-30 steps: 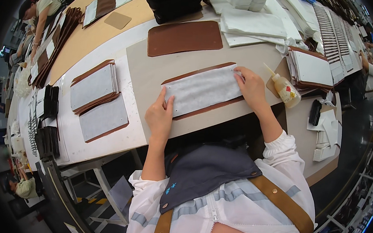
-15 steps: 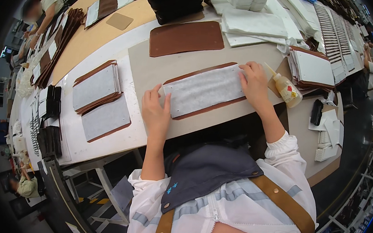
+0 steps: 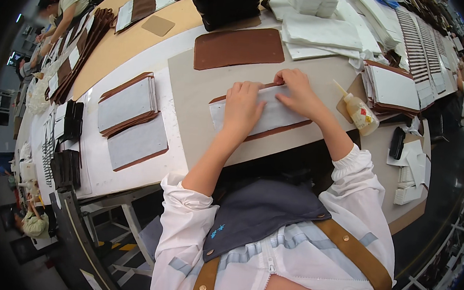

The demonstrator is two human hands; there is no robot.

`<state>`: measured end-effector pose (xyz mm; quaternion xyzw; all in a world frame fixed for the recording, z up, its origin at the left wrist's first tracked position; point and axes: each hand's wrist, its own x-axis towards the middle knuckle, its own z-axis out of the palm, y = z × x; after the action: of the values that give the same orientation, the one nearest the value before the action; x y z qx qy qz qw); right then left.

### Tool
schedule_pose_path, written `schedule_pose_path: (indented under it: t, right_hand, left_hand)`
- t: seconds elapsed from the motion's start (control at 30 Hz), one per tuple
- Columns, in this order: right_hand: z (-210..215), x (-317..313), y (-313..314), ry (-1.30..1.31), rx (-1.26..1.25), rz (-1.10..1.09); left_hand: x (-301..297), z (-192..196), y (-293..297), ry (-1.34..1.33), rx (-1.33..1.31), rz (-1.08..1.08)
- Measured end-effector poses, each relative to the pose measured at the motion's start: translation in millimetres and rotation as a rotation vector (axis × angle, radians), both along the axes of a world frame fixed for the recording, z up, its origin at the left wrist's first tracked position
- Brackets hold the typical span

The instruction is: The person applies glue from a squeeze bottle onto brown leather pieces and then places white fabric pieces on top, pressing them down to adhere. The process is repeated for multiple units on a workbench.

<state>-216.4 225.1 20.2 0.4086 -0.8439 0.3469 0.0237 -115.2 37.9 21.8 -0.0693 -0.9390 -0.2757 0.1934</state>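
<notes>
A white fabric-like sheet (image 3: 280,116) lies over a brown leather-like panel (image 3: 285,129), whose brown edges show along the near and far sides. Palm down, my left hand (image 3: 244,105) rests on the sheet's left half, fingers reaching the far edge. My right hand (image 3: 300,93) is at the far edge right of it, fingers bent over the border and thumb apart on the sheet. Neither hand grips anything visible. Beyond them lies a bare brown panel (image 3: 239,50). A squeeze bottle (image 3: 362,116) with a thin nozzle and yellowish contents lies to the right.
Lined brown panels are stacked at left (image 3: 129,104) and right (image 3: 393,88). A black pile (image 3: 224,5) and white sheets (image 3: 320,32) stand at the back. A black object (image 3: 397,141) lies on the right-hand table. Another person (image 3: 68,9) works at far left.
My left hand has moved from the panel's left end onto the sheet, toward its far edge. My right hand has shifted left from the far right corner, bringing both hands close together.
</notes>
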Motion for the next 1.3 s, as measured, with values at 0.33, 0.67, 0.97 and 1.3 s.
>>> schedule_pose_path:
  t: [0.33,0.67,0.97,1.3]
  right_hand:
    - [9,-15,-17,-0.143,0.193,0.139]
    - [3,-16,-7,0.061,0.127,0.126]
    - [5,-21,-13,0.047,0.255,0.206]
    - [14,-8,-14,0.061,0.187,0.193]
  left_hand:
    - [-12,-4,4,-0.080,-0.071,0.014]
    - [-14,-2,1,-0.105,-0.057,0.011]
    - [-13,0,2,-0.064,-0.061,0.004]
    - [-14,-4,-3,-0.047,-0.126,0.009]
